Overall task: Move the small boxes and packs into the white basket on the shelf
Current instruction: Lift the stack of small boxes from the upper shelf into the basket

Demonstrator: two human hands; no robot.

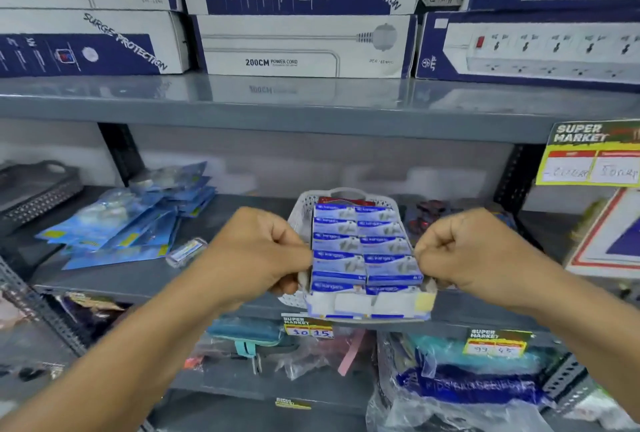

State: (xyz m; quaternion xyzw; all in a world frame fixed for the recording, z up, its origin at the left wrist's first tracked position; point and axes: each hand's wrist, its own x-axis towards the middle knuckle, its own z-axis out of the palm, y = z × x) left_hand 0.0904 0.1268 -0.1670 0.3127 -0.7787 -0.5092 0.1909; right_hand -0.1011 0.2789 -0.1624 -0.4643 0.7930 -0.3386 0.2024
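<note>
Grey metal shelving (311, 102) filled the frame, its boards glossy enough to mirror the goods above. Across the top stood large white and navy power-strip cartons (304, 47). Black perforated uprights (121, 154) rose at middle left and right before a pale back wall (311, 161). A yellow price sign (592, 157) hung at the right edge, and smaller price tags (308, 326) sat along the lower shelf lip. Light was even and cool.

Bare hands (258, 251) and forearms (no sleeves, rings, watch).
</note>
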